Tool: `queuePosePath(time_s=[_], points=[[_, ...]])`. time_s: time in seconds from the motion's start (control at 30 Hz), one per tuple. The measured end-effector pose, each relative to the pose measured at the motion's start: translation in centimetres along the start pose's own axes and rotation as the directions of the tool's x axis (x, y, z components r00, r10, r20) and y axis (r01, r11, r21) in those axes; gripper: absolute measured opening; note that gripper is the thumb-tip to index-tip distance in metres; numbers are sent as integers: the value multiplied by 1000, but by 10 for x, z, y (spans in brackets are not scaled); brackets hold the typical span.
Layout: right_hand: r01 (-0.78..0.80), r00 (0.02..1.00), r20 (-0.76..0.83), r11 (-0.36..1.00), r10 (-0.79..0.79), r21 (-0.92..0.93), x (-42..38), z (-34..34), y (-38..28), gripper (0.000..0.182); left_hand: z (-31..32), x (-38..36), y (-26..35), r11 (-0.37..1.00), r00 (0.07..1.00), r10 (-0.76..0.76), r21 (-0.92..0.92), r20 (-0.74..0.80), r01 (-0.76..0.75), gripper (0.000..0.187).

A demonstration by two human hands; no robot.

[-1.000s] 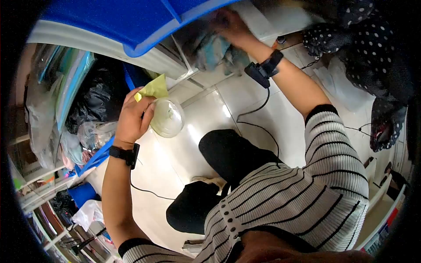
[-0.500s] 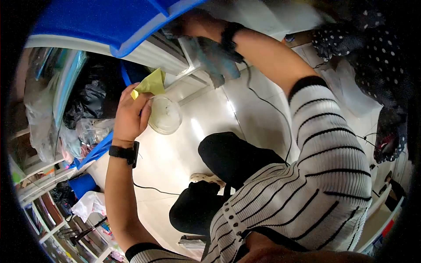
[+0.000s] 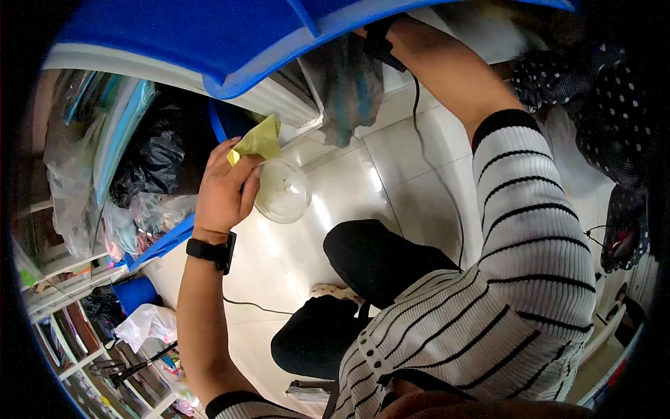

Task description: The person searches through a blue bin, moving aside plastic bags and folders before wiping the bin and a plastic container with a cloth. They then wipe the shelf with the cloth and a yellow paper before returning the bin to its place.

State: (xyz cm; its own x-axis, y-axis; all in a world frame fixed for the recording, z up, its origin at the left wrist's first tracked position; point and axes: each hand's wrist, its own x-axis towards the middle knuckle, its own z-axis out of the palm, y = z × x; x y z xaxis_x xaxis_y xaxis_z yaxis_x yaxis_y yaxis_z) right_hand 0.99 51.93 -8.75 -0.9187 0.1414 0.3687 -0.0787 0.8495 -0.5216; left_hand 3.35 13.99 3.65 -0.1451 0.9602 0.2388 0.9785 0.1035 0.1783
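My left hand [image 3: 227,183] is closed on a clear round container [image 3: 285,192] and a folded yellow sheet [image 3: 258,142], thumb against the container's near side. The container is see-through with a pale, whitish inside. My right hand reaches under a large blue panel [image 3: 174,35] at the top, and its fingers are hidden behind it. Just below that wrist hangs a grey and blue cloth [image 3: 345,98]. Whether the right hand grips anything does not show.
Black bags [image 3: 157,164] and clear plastic bags [image 3: 77,181] fill the left side. Shelves with books [image 3: 77,332] stand at lower left. A dark cable [image 3: 447,192] runs along the tiled floor [image 3: 412,157]. Polka-dot fabric [image 3: 604,126] hangs at right.
The blue panel reaches farther right across the top and covers more of my right hand. My left hand, with container and yellow sheet, appears slightly farther right and lower.
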Motion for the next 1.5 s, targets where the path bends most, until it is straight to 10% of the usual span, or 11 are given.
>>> queuePosePath(time_s=[0.27,1.07,1.3,1.5], points=[[41,999,-18,999,-41,-16,43,92,-50,35,1,0,4,1000,1000,1,22,-15,0,15],[93,994,62,994,-89,-51,31,84,-30,36,1,2,5,1000,999,8,29,-34,-7,15],[490,867,277,810,-414,-323,-57,58,-12,36,2,1,3,1000,999,18,20,-46,-17,16],[288,854,492,942,-169,-175,-61,-23,-45,26,2,-2,1,999,999,9,44,-31,-8,19]])
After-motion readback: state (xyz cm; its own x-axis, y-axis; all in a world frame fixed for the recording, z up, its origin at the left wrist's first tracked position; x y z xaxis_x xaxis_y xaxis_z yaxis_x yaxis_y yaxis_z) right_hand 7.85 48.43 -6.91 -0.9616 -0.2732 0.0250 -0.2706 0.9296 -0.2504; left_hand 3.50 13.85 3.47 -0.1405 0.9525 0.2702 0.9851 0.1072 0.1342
